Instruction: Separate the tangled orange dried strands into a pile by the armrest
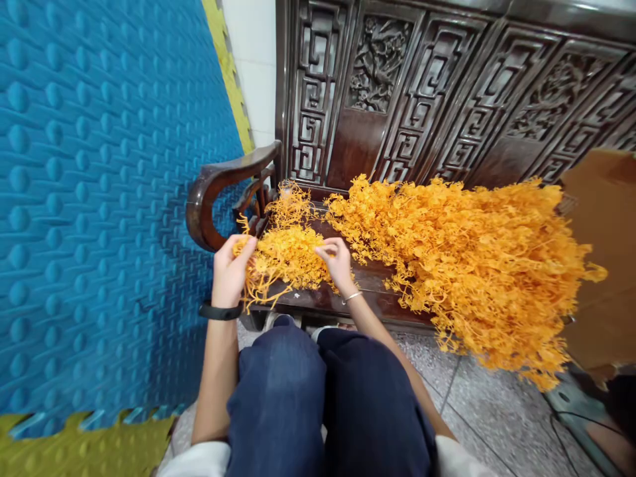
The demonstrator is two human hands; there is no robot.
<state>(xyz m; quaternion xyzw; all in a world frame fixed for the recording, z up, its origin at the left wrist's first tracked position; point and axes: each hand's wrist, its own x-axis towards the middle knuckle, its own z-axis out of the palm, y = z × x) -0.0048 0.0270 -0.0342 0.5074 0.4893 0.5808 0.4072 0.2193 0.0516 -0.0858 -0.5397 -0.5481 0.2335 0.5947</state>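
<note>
While between both hands (231, 268) (340, 262), yellow sprigs (292, 255).

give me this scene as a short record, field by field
left hand: closed on orange strands
right hand: at the right side of the small pile, grip unclear
big pile: orange, spilling past the front edge of the bench
cardboard: far right
mat: blue, yellow-edged, left of the bench

Bright, diffuse light puts sheen on the wooden armrest (199, 199) and softly shadows the blue foam mat (99, 199) beside it — the orange artificial flowers (462, 258) look slightly smeared, the frame's edges stretched.
</note>
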